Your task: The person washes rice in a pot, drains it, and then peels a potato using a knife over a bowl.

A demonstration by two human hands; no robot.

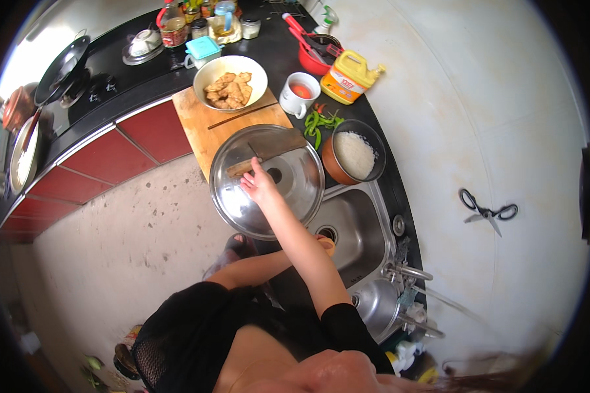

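A large steel lid (pixel 239 206) with a dark centre lies partly over the wooden cutting board (pixel 200 134). Across its far half rests a cleaver (pixel 278 144), its wooden handle pointing left. My right hand (pixel 261 183) is at that handle, fingers apart, not wrapped round it; whether it touches the wood I cannot tell. My left arm passes beneath the right one to the sink's near left edge. There my left hand (pixel 322 241) is mostly hidden by my right forearm, its fingers closed around an orange-brown thing too covered to name.
A bowl of battered pieces (pixel 228 97) stands on the board. Right of it are a white mug (pixel 299 95), green peppers (pixel 319 124), a pot of rice (pixel 354 156) and a yellow jug (pixel 349 77). The steel sink (pixel 364 229) has taps (pixel 410 271). A wok (pixel 62 69) sits far left.
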